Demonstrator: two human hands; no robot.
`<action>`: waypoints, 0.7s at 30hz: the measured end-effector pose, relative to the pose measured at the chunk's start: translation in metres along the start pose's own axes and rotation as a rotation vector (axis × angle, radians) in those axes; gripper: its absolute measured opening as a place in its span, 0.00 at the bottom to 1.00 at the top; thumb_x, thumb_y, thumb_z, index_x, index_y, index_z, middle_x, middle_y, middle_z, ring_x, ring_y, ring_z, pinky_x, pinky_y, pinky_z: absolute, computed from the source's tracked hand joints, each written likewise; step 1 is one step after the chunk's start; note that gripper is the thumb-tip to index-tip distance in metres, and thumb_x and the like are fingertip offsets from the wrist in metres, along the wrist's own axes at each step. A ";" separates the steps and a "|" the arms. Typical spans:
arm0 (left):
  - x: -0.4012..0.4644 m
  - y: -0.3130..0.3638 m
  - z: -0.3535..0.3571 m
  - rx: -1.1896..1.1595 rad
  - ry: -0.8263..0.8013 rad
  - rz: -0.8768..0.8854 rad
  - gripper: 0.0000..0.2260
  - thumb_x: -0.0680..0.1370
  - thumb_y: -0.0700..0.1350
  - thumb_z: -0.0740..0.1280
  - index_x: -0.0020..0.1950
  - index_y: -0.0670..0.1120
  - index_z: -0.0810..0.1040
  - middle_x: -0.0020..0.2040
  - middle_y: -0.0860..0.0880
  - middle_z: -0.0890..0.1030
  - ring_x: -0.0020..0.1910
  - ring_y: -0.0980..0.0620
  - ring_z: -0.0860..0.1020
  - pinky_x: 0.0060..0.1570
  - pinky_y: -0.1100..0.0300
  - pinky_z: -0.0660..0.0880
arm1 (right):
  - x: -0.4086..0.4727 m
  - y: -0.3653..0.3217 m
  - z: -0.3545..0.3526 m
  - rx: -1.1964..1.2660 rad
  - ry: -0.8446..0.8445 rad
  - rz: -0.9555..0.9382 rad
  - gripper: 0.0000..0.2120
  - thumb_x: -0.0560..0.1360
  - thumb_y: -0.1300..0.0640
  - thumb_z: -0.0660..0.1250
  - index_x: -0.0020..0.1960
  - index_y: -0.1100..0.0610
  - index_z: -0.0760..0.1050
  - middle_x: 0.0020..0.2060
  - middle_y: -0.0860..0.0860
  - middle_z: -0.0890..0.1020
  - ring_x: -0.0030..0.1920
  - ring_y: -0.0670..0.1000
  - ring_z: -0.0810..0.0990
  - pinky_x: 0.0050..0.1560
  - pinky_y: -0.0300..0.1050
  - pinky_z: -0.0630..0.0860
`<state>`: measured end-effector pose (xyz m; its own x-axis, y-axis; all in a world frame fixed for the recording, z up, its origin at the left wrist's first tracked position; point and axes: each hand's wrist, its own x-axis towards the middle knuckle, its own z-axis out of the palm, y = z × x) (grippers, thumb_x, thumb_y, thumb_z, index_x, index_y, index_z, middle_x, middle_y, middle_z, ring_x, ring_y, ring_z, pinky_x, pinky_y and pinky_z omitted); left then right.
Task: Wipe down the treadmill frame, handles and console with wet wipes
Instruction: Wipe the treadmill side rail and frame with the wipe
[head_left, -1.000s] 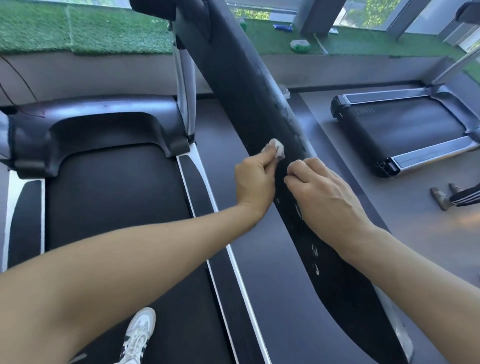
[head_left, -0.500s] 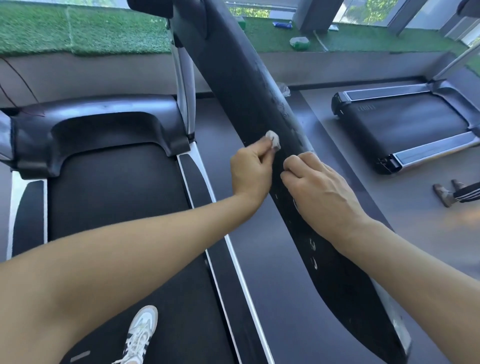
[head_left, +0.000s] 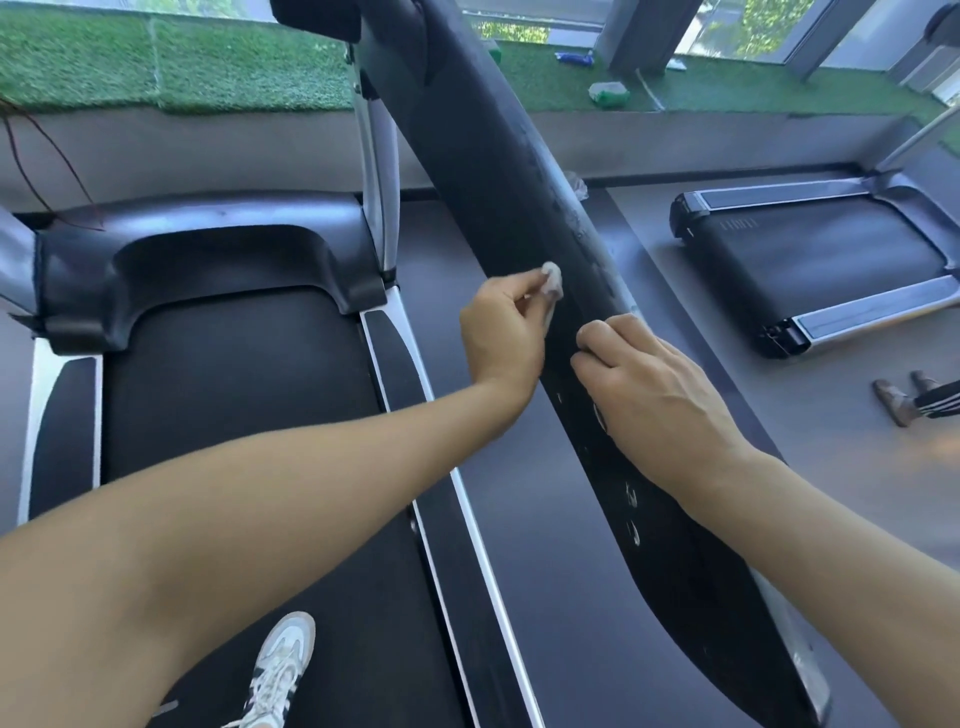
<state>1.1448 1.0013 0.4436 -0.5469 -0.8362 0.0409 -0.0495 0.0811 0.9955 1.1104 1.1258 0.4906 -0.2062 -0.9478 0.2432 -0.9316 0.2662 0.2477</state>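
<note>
Left hand (head_left: 501, 332) slid wipe (head_left: 707, 279) up handrail (head_left: 498, 182)

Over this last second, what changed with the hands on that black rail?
The left hand, pinching the balled wipe, slid it a little way up the handrail. The right hand stayed gripping the rail just below. Nothing was let go or newly grasped.

You see bright daylight entering through the windows (head_left: 769, 31) along the top of the frame. It puts a pale sheen on the black handrail (head_left: 498, 197) running through the centre. The wide lens bends straight lines near the left and right edges. Focus is slightly soft throughout, with no strong shadows.
</note>
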 end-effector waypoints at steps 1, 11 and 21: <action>-0.010 -0.001 -0.002 -0.013 -0.036 0.019 0.07 0.77 0.44 0.69 0.50 0.44 0.84 0.40 0.52 0.79 0.41 0.56 0.77 0.46 0.63 0.74 | 0.000 0.000 0.000 -0.002 0.017 -0.008 0.10 0.63 0.74 0.61 0.35 0.62 0.76 0.40 0.54 0.78 0.42 0.56 0.77 0.42 0.41 0.67; 0.035 -0.005 0.001 -0.022 0.096 -0.010 0.07 0.77 0.44 0.68 0.52 0.45 0.83 0.45 0.52 0.83 0.42 0.59 0.78 0.46 0.69 0.73 | 0.001 0.000 0.004 -0.052 0.012 -0.023 0.10 0.63 0.73 0.60 0.34 0.61 0.76 0.40 0.54 0.78 0.43 0.56 0.77 0.47 0.43 0.65; -0.036 -0.034 0.003 -0.010 -0.146 0.091 0.11 0.79 0.44 0.66 0.59 0.52 0.81 0.41 0.58 0.74 0.40 0.58 0.71 0.48 0.63 0.74 | 0.001 0.001 0.006 -0.014 0.052 -0.044 0.13 0.70 0.70 0.54 0.38 0.64 0.77 0.39 0.56 0.77 0.41 0.58 0.77 0.46 0.44 0.72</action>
<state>1.1643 1.0305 0.4077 -0.6647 -0.7376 0.1192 0.0142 0.1470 0.9890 1.1069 1.1238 0.4857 -0.1493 -0.9482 0.2806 -0.9350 0.2277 0.2720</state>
